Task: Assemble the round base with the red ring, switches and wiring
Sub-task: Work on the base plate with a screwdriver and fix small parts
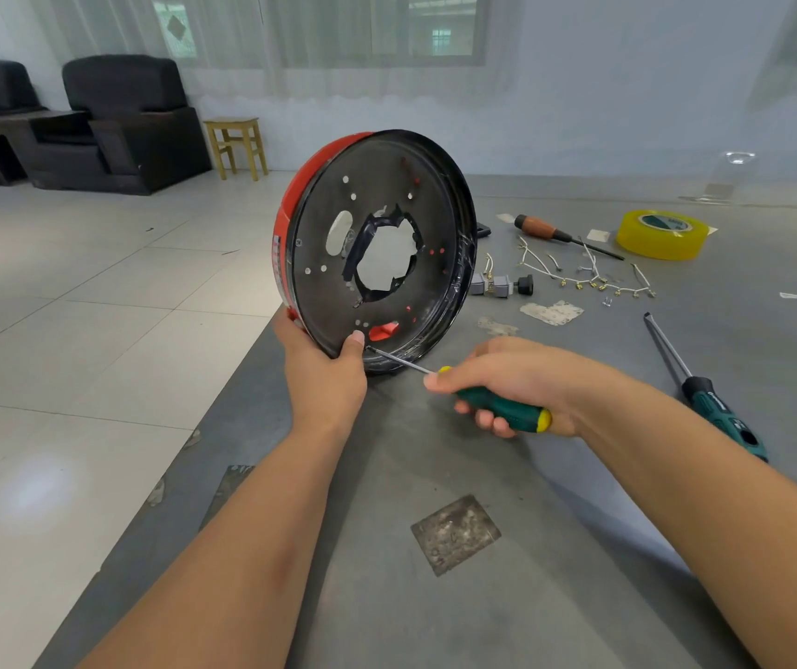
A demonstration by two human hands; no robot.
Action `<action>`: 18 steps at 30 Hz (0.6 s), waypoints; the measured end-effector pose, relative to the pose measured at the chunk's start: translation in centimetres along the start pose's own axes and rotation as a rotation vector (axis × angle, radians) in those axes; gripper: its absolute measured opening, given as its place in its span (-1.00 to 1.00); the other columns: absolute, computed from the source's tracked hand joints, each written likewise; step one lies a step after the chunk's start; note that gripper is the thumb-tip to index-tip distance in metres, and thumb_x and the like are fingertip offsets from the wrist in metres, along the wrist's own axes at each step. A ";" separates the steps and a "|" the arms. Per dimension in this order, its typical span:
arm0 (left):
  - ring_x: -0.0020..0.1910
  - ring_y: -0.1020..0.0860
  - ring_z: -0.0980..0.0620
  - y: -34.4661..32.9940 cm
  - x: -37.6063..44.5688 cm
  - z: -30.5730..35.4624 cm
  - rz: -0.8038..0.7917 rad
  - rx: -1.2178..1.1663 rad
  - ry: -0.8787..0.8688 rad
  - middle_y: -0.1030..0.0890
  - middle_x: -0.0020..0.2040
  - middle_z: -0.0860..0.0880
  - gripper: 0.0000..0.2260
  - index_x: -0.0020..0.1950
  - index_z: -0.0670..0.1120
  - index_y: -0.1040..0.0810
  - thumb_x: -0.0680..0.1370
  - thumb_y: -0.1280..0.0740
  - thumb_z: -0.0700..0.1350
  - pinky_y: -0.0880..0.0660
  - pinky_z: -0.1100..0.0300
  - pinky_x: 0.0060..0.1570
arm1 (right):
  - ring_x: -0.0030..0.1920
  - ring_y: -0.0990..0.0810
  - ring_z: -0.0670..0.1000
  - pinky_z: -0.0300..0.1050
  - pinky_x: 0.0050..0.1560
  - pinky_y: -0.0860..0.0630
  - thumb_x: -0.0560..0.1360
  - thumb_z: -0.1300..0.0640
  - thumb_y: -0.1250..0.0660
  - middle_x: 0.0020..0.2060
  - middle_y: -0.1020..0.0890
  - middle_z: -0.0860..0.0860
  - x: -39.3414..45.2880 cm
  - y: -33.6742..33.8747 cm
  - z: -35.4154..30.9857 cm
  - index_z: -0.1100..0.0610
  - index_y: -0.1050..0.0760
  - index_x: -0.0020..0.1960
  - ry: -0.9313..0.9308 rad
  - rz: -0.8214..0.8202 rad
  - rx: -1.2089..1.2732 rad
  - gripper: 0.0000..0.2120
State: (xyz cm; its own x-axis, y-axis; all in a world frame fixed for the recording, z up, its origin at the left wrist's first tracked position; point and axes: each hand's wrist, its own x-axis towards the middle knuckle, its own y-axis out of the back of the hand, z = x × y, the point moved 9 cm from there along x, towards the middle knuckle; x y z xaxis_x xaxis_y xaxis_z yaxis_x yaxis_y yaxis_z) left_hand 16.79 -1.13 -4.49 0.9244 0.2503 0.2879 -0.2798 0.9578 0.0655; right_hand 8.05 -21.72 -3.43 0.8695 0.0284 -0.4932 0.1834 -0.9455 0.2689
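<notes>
The round base (377, 248) stands on edge at the near-left part of the grey table (483, 596), tilted back, with the red ring (290, 219) showing along its left rim. The left hand (324, 374) grips the lower rim, thumb over the inner face. The right hand (507, 383) is clenched around a green-handled screwdriver (493, 403), its tip touching the base just beside that thumb.

The likeliest slip is the tip skating off and jabbing the thumb, since the two sit so close. The base could also roll or tip, because only one hand steadies it on its curved edge.

The base holds nothing loose inside. The switch (498, 284) and the wiring (589, 277) lie apart on the table.
</notes>
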 end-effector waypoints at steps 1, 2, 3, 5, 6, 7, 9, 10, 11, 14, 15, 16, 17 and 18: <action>-0.09 -0.52 0.57 0.1 0.1 -0.1 0.005 -0.005 0.009 -0.53 0.08 0.30 -0.46 0.48 -0.02 -0.26 0.60 -0.44 -0.22 -0.43 0.49 -0.07 | -0.54 -0.51 -0.04 -0.27 -0.54 -0.45 0.46 0.01 -0.57 -0.39 -0.61 0.09 -0.1 0.5 -0.6 0.22 -0.50 -0.08 0.056 0.068 -0.108 -0.66; -0.09 -0.52 0.56 0.1 0.1 -0.2 0.008 -0.009 0.019 -0.53 0.07 0.29 -0.47 0.47 -0.02 -0.26 0.60 -0.44 -0.22 -0.45 0.43 -0.03 | -0.55 -0.55 -0.03 -0.25 -0.54 -0.48 0.46 0.01 -0.57 -0.44 -0.63 0.08 -0.2 0.9 -1.2 0.21 -0.50 -0.10 0.110 0.134 -0.227 -0.67; -0.10 -0.53 0.55 0.2 0.1 -0.2 0.011 -0.011 0.026 -0.53 0.07 0.29 -0.48 0.45 -0.01 -0.27 0.60 -0.44 -0.22 -0.49 0.35 0.02 | -0.53 -0.60 -0.01 -0.22 -0.50 -0.53 0.47 -0.03 -0.55 -0.45 -0.66 0.06 -0.5 1.1 -1.7 0.19 -0.50 -0.09 0.162 0.195 -0.360 -0.67; -0.08 -0.55 0.48 0.2 0.1 -0.1 0.019 -0.011 0.035 -0.54 0.06 0.28 -0.52 0.37 0.06 -0.27 0.60 -0.45 -0.21 -0.54 0.19 0.12 | -0.35 -0.68 0.08 -0.09 -0.29 -0.62 0.49 -0.18 -0.46 -0.35 -0.69 0.03 -1.0 1.6 -3.0 0.07 -0.49 -0.13 0.260 0.345 -0.681 -0.67; -0.07 -0.56 0.44 0.3 0.1 -0.1 0.021 -0.013 0.039 -0.54 0.06 0.28 -0.52 0.34 0.09 -0.26 0.59 -0.45 -0.21 -0.55 0.14 0.15 | -0.24 -0.64 0.13 -0.05 -0.21 -0.57 0.51 -0.24 -0.40 -0.28 -0.66 0.03 -1.3 1.8 -3.6 0.03 -0.47 -0.18 0.302 0.447 -0.857 -0.65; -0.05 -0.56 0.40 0.3 0.1 -0.1 0.020 -0.017 0.040 -0.54 0.07 0.28 -0.52 0.32 0.11 -0.25 0.59 -0.45 -0.21 -0.55 0.12 0.16 | -0.18 -0.57 0.16 -0.05 -0.20 -0.49 0.52 -0.27 -0.35 -0.24 -0.60 0.02 -1.7 1.8 -4.2 0.02 -0.44 -0.22 0.345 0.541 -0.992 -0.62; -0.05 -0.57 0.41 0.3 0.1 0.0 0.017 -0.014 0.033 -0.54 0.07 0.28 -0.51 0.32 0.13 -0.25 0.59 -0.45 -0.21 -0.54 0.14 0.16 | -0.22 -0.55 0.17 -0.07 -0.26 -0.43 0.56 -0.25 -0.30 -0.30 -0.59 0.05 -2.0 1.3 -4.7 0.07 -0.48 -0.25 0.395 0.558 -1.017 -0.58; -0.06 -0.57 0.46 0.3 0.1 0.0 0.012 -0.010 0.028 -0.53 0.08 0.28 -0.51 0.33 0.13 -0.25 0.59 -0.45 -0.22 -0.53 0.17 0.14 | -0.30 -0.59 0.13 -0.10 -0.31 -0.47 0.58 -0.21 -0.30 -0.35 -0.63 0.06 -1.7 1.1 -4.4 0.11 -0.54 -0.25 0.379 0.472 -0.895 -0.57; -0.08 -0.55 0.51 0.2 0.2 0.0 0.005 -0.010 0.024 -0.53 0.08 0.28 -0.50 0.35 0.12 -0.25 0.59 -0.45 -0.22 -0.52 0.19 0.12 | -0.42 -0.60 0.06 -0.15 -0.38 -0.49 0.60 -0.16 -0.30 -0.38 -0.67 0.07 -1.2 1.0 -3.6 0.16 -0.59 -0.23 0.320 0.358 -0.680 -0.57; -0.06 -0.54 0.52 0.0 0.2 0.0 -0.016 -0.010 0.022 -0.52 0.10 0.31 -0.44 0.48 0.05 -0.25 0.60 -0.45 -0.22 -0.52 0.25 0.12 | -0.54 -0.46 -0.08 -0.28 -0.57 -0.41 0.65 -0.06 -0.31 -0.39 -0.64 0.07 -0.5 -0.3 -0.1 0.28 -0.62 0.00 -0.015 -0.018 0.037 -0.62; -0.06 -0.53 0.54 -0.1 0.2 0.0 -0.020 -0.009 0.017 -0.52 0.10 0.32 -0.43 0.50 0.04 -0.24 0.60 -0.45 -0.21 -0.51 0.30 0.09 | -0.53 -0.44 -0.10 -0.31 -0.59 -0.39 0.65 -0.04 -0.31 -0.37 -0.62 0.07 -0.5 -0.6 0.4 0.27 -0.60 0.06 -0.076 -0.088 0.163 -0.65; -0.07 -0.52 0.56 -0.1 0.2 0.0 -0.017 -0.007 0.009 -0.52 0.09 0.31 -0.44 0.49 0.02 -0.25 0.60 -0.45 -0.21 -0.50 0.38 0.04 | -0.53 -0.42 -0.11 -0.33 -0.60 -0.39 0.64 -0.03 -0.33 -0.35 -0.62 0.08 -0.5 -0.8 0.6 0.23 -0.56 0.09 -0.110 -0.130 0.227 -0.70; -0.07 -0.52 0.56 -0.1 0.2 0.0 -0.007 -0.004 -0.001 -0.53 0.09 0.30 -0.46 0.47 0.02 -0.26 0.60 -0.45 -0.22 -0.48 0.47 -0.03 | -0.53 -0.42 -0.10 -0.33 -0.60 -0.39 0.61 -0.01 -0.37 -0.32 -0.62 0.10 -0.4 -1.0 0.7 0.18 -0.52 0.08 -0.119 -0.152 0.251 -0.75; -0.06 -0.53 0.54 0.0 0.2 0.0 0.007 -0.003 -0.006 -0.54 0.09 0.27 -0.48 0.43 0.03 -0.26 0.60 -0.44 -0.22 -0.45 0.55 -0.10 | -0.52 -0.43 -0.09 -0.32 -0.60 -0.40 0.57 0.02 -0.42 -0.30 -0.63 0.12 -0.2 -1.0 0.6 0.16 -0.48 0.05 -0.107 -0.151 0.240 -0.77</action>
State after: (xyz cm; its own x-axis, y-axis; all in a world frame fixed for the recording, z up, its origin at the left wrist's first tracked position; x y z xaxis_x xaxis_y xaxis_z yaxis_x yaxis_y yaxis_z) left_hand 16.94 -1.04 -4.44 0.9208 0.2561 0.2942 -0.2854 0.9565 0.0609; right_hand 7.40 -20.93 -4.05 0.7852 0.1525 -0.6002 0.1823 -0.9832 -0.0114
